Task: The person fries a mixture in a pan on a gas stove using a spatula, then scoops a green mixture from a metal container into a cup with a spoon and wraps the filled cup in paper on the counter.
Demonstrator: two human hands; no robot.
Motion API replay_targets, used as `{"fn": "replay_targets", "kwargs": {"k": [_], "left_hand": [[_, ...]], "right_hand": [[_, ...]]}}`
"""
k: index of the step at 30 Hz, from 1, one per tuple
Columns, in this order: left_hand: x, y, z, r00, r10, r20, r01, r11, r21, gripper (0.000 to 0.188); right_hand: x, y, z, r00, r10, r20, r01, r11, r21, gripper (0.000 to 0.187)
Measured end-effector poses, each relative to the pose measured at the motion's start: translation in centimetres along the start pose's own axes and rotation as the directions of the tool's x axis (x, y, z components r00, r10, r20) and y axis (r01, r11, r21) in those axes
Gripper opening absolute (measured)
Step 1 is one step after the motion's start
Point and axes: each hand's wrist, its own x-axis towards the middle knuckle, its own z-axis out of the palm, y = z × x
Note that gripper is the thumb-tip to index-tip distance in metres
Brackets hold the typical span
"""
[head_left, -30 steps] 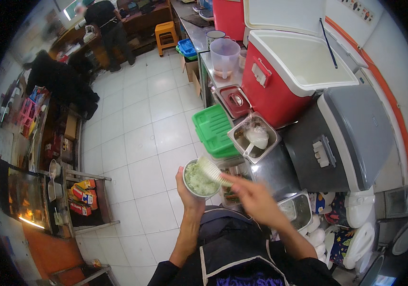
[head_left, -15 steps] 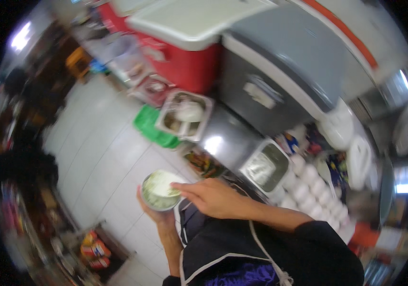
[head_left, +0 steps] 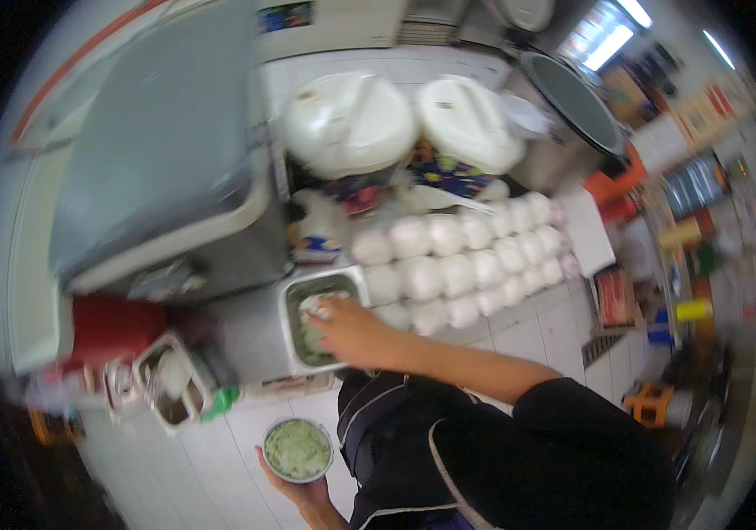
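Note:
My left hand cups a round bowl from below and from the side. Pale green and white shredded or chopped food fills it. My right hand reaches down into a rectangular steel pan on the metal counter. Its fingers are bent together at something white; blur and the hand itself hide what this is. Greenish contents show inside the pan beside the fingers.
Rows of white rounded things lie right of the pan. Behind them stand two white-lidded containers and a large metal pot. A grey-lidded cooler stands left. Another steel container sits at the counter's left end.
My view has swung to the right. My right hand has left the bowl, where it held a white flat tool, and is now in the steel pan. The bowl stays in my left hand.

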Motion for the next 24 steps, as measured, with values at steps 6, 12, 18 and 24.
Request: {"fn": "replay_targets", "kwargs": {"k": [6,12,18,24], "left_hand": [[-2.2,-3.6,8.2,0.909,-0.199,0.366,0.078,0.944,0.320,0.061],[-5.7,-23.3,14.9,0.674,-0.602,0.427,-0.014,0.569,0.823,0.042],[-13.0,-47.4,20.9,0.209,-0.603,0.770,-0.893,0.203,0.401,0.033],[-14.4,-64.9,27.9,0.028,-0.480,0.877,-0.982,0.149,0.113,0.043]], "right_hand": [[-12.9,-2.9,-5.6,0.782,0.622,-0.038,-0.170,0.272,0.947,0.032],[-32.3,-0.2,-2.8,0.778,0.484,0.401,0.349,-0.863,0.365,0.052],[-55.5,9.3,-3.7,0.644,0.748,0.162,0.662,-0.651,0.372,0.064],[-66.9,26.9,-12.0,0.072,0.991,0.109,0.712,-0.128,0.691,0.065]]}}
